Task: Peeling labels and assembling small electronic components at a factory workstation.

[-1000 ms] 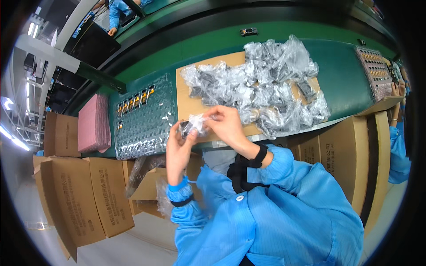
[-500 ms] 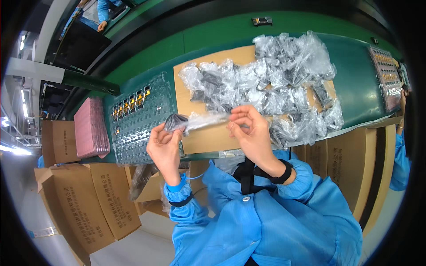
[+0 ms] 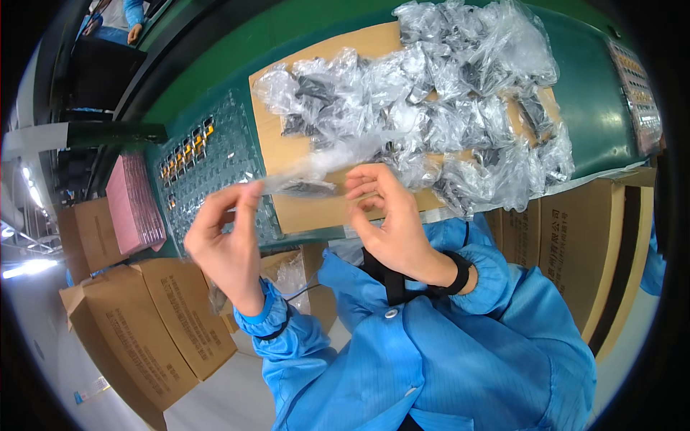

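My left hand [image 3: 228,237] pinches one end of a clear plastic bag [image 3: 338,154] between thumb and forefinger. The bag is smeared by motion and stretches away to the right over the cardboard sheet. A dark flat part [image 3: 305,188] shows just under the bag; whether it is inside cannot be made out. Close to the part's right end is my right hand [image 3: 392,226], its fingers curved and apart from the thumb, with nothing visible in them. Many dark parts in crumpled clear bags [image 3: 431,108] lie heaped beyond both hands on the cardboard sheet [image 3: 291,213].
On the green bench [image 3: 586,108], a clear tray [image 3: 215,172] with several yellow-black parts lies at left, beside stacked pink trays [image 3: 133,205]. Another filled tray [image 3: 636,97] is far right. Open cardboard boxes [image 3: 147,323] stand below the bench. A co-worker's hand [image 3: 134,33] shows top left.
My left hand has moved left and nearer, from gripping the dark part to pinching the bag's end. My right hand's fingers have come away from the bag. The view has shifted slightly.
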The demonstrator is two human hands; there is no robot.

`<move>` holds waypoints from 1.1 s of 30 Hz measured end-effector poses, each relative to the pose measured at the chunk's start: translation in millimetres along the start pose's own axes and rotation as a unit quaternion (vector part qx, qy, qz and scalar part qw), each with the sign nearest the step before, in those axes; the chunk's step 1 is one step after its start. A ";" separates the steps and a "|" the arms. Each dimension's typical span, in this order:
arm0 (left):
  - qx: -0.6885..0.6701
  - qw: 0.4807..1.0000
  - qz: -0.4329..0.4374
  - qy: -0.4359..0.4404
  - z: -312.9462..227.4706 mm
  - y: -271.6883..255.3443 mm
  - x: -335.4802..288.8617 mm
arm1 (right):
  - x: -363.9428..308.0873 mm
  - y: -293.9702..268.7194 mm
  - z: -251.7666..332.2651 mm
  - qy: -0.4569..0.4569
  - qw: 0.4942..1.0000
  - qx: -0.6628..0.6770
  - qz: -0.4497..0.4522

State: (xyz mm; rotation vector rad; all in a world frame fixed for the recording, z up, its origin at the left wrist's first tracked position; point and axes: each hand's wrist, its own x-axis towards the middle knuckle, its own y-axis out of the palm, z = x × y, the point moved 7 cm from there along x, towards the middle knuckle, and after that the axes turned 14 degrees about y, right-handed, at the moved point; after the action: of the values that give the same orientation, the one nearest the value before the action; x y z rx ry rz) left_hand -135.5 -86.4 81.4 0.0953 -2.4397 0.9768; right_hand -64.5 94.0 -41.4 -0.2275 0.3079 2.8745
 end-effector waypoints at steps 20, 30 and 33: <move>-0.087 0.992 -0.093 0.003 -3.7 -4.0 0.4 | -6.7 9.3 -0.7 -0.035 0.982 -0.184 0.024; -0.179 0.960 -0.213 0.010 11.3 -28.9 8.8 | -8.9 22.8 -2.4 -0.029 0.989 -0.142 0.031; -0.236 0.938 -0.236 0.094 13.8 -47.6 1.3 | -11.9 38.4 7.2 -0.117 0.963 -0.241 0.026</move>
State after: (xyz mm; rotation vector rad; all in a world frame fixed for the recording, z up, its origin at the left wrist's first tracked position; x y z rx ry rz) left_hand -130.9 -130.5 103.3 0.3796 -2.2467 0.1730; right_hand -63.8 56.5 -25.1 0.0400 -0.4414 2.9403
